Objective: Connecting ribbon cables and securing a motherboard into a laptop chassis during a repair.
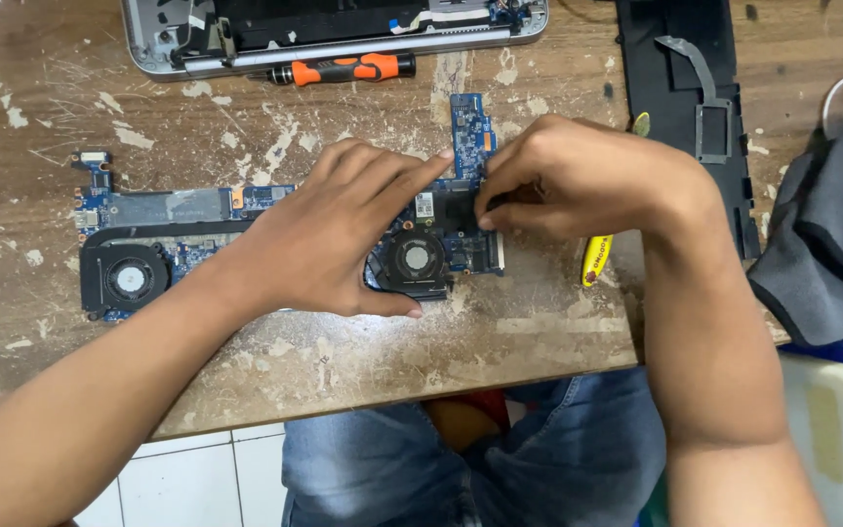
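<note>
A blue laptop motherboard (173, 210) with two black cooling fans lies flat on a worn wooden table (343, 361). My left hand (334, 234) rests on the middle of the board, fingers spread, thumb below the right fan (417, 259), index finger reaching toward the board's upright strip (470, 127). My right hand (578, 181) comes in from the right, its fingertips pinched on a small part of the board beside the right fan. What sits under the fingertips is hidden. The left fan (129, 280) is uncovered.
An opened grey laptop shell (343, 29) lies at the table's far edge, with an orange-and-black screwdriver (343, 70) in front of it. A black cover panel (695, 98) sits at the back right, a yellow tool (594, 259) under my right wrist, a grey cloth (831, 244) at right.
</note>
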